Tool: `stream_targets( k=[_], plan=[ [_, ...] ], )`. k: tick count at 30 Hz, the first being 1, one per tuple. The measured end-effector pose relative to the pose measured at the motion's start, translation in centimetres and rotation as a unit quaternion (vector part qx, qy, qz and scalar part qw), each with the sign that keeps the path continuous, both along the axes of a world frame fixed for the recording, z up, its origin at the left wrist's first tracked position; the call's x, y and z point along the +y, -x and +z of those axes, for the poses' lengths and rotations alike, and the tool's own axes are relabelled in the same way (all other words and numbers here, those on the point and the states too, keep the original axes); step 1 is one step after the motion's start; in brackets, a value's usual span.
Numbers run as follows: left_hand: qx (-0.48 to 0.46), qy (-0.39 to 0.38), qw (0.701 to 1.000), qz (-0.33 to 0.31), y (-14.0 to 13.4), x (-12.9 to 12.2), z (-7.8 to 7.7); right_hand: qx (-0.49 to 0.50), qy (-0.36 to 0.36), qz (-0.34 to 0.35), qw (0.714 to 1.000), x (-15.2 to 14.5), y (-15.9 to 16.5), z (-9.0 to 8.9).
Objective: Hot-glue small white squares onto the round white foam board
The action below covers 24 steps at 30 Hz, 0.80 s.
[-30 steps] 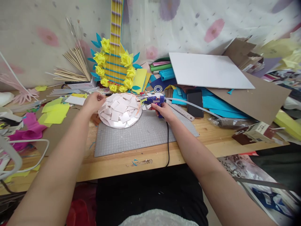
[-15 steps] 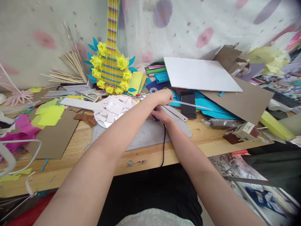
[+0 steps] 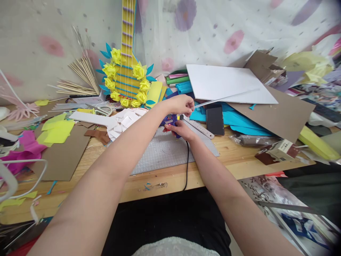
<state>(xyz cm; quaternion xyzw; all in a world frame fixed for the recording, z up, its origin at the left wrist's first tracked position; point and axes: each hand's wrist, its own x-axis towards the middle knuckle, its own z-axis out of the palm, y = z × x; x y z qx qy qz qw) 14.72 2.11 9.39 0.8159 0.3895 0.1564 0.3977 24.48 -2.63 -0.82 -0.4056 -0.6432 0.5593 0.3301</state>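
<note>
My right hand [image 3: 182, 129] is closed around a blue-purple glue gun [image 3: 172, 120] with a small red light, a black cord hanging from it over the table edge. Just above, my left hand [image 3: 184, 105] pinches one end of a long translucent glue stick [image 3: 226, 97], which points to the right past the phone. Beneath the hands lies a grey cutting mat [image 3: 157, 153]. Left of them, partly hidden by my left forearm, is a white banjo-shaped cutout [image 3: 92, 118] covered with white paper pieces [image 3: 125, 121].
A metal ruler [image 3: 199, 128] and black phone [image 3: 215, 119] lie right of my hands. Behind are a white board [image 3: 229, 83], brown cardboard [image 3: 289, 110] and a yellow paper guitar [image 3: 128, 78] with yellow flowers. Scissors [image 3: 102, 109] and wooden sticks [image 3: 84, 76] sit at the back left.
The glue stick has swung upward, its far end now over the white board. The glue gun, mostly hidden before, shows more clearly between my hands, with its red light visible.
</note>
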Motion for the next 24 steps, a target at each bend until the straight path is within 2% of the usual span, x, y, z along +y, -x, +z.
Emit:
stream_targets(
  k=[5, 7, 11, 14, 16, 18, 21, 24],
  plan=[
    [-0.041, 0.005, 0.999, -0.017, 0.1, 0.2, -0.8, -0.001, -0.007, -0.002, 1.000, 0.1, -0.1, -0.2],
    [-0.078, -0.013, 0.997, 0.005, 0.2, 0.5, -0.6, 0.015, -0.007, -0.009, 1.000, 0.4, -0.5, -0.3],
    [-0.187, -0.094, 0.967, 0.142, 2.2, 1.8, 0.6, 0.034, -0.001, -0.068, 0.997, 1.4, -2.4, 0.0],
    [-0.200, -0.143, 0.929, 0.277, 5.1, 2.5, 0.9, 0.023, -0.001, -0.142, 0.990, 2.0, -3.7, 0.1],
    [-0.133, -0.178, 0.911, 0.346, 6.8, 2.2, 0.1, 0.014, 0.000, -0.186, 0.983, 2.3, -4.1, 0.0],
    [0.001, -0.199, 0.917, 0.346, 7.8, 1.0, -1.4, 0.007, -0.005, -0.221, 0.975, 2.5, -4.0, -0.2],
    [0.193, -0.188, 0.930, 0.248, 7.5, -1.4, -4.2, 0.000, -0.022, -0.281, 0.959, 2.8, -3.4, -0.6],
    [0.279, -0.181, 0.922, 0.195, 5.7, -2.9, -6.6, 0.017, -0.028, -0.348, 0.937, 3.0, -3.1, -0.7]
  ],
)
